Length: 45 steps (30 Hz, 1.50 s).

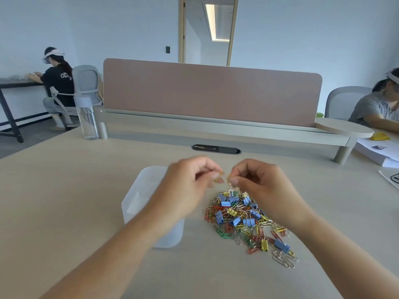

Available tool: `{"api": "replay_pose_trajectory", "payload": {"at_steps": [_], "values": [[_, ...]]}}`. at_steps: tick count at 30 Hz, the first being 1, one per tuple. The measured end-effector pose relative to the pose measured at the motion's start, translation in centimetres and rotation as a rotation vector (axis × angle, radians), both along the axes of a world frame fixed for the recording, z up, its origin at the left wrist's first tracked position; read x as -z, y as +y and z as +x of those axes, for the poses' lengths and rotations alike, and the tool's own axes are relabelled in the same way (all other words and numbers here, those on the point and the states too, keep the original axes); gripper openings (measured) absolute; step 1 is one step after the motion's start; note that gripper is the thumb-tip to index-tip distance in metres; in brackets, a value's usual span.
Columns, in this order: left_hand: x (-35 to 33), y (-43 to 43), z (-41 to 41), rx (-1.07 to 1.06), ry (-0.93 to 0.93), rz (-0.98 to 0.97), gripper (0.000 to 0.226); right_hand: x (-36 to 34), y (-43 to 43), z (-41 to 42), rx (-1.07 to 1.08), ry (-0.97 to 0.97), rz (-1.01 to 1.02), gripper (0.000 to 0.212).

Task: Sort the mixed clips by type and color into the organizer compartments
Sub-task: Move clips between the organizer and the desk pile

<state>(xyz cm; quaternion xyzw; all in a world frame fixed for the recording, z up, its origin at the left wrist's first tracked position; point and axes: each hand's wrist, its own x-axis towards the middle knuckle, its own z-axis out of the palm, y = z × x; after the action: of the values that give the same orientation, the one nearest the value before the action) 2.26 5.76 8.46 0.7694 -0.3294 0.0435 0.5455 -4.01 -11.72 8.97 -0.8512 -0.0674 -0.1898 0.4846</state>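
Two bare forearms (103, 260) reach over the table (60, 190). The left hand (190, 182) pinches a small yellow clip (218, 178) and the right hand (259, 184) pinches another yellow piece (229, 177), fingertips nearly meeting above the mixed clip pile (244, 221). Just left of the pile sits the translucent organizer (138, 199), partly hidden under the left wrist.

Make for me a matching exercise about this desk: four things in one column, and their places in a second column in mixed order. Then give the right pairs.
Things
1. water bottle
2. organizer
3. pile of clips
4. stack of paper

Places
A. just to the right of the organizer
B. at the far right edge of the view
C. upright at the far left, at the back of the table
D. partly hidden by the left hand and its forearm

Pairs: 1-C, 2-D, 3-A, 4-B
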Motion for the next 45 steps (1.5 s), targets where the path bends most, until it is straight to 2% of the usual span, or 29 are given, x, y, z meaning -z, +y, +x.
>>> {"api": "replay_pose_trajectory", "payload": {"at_steps": [2,6,10,20,25,29,33,37,40,45], "values": [[-1.5,1.7,1.3,-0.062,0.014,0.032,0.016,-0.6,1.5,1.4,-0.035,-0.003,0.009,0.008],[-2.0,5.0,3.5,-0.221,0.048,0.340,0.012,-0.2,4.4,4.6,-0.072,0.029,-0.006,0.009],[-1.5,6.2,4.6,-0.279,0.153,0.527,0.008,0.8,6.4,6.6,-0.084,0.074,-0.071,0.009],[-1.4,5.6,4.8,-0.366,0.165,0.656,0.020,1.9,7.4,7.5,-0.027,0.085,-0.384,0.005],[-1.9,5.2,4.7,-0.337,0.212,0.708,0.009,1.6,7.1,7.5,0.004,0.099,-0.578,0.012],[-1.2,5.5,4.5,-0.356,0.125,0.611,0.019,0.8,6.7,6.8,-0.014,0.072,-0.572,0.018],[-0.7,4.4,3.2,-0.309,-0.098,0.279,0.035,-0.6,5.4,5.5,-0.024,-0.004,-0.480,0.012],[-0.3,1.6,0.8,-0.167,-0.177,0.047,0.047,-2.1,2.8,2.9,-0.015,-0.035,-0.439,0.011],[1.2,-0.3,-0.8,-0.056,-0.142,0.053,0.044,-1.6,0.4,0.9,-0.051,0.071,-0.473,0.013],[4.0,-2.2,-2.3,0.048,-0.177,0.291,0.029,1.6,-2.7,-1.6,-0.021,0.259,-0.532,0.015]]}}
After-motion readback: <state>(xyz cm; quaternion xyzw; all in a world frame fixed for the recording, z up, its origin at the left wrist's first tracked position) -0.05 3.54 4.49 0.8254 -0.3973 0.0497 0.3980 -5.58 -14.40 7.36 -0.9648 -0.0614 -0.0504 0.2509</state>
